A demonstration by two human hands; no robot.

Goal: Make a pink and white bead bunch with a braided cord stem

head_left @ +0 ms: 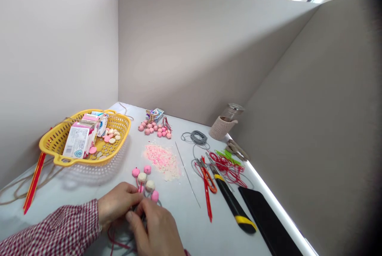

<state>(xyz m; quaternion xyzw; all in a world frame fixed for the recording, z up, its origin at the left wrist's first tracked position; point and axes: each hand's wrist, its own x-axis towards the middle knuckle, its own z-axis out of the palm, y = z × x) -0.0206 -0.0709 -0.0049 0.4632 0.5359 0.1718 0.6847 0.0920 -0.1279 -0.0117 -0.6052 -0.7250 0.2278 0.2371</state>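
Observation:
My left hand (119, 203) and my right hand (158, 226) meet at the front of the table, fingertips pinched together on thin cords. Red and grey cords (119, 244) trail down below the fingers. Just beyond the fingertips, pink beads (147, 169) and cream beads (150, 185) hang or lie on these cords in a small cluster. The exact spot where the fingers grip is partly hidden by my right hand.
A yellow basket (47, 148) with boxes and soap-like pieces stands left. Pink shavings (162, 160), a long needle (188, 174), finished-looking pink beads (149, 128) and a grey cord coil (198, 137) lie ahead. Scissors (211, 180), a black-yellow knife (232, 200) and a phone-like black slab (268, 220) lie right.

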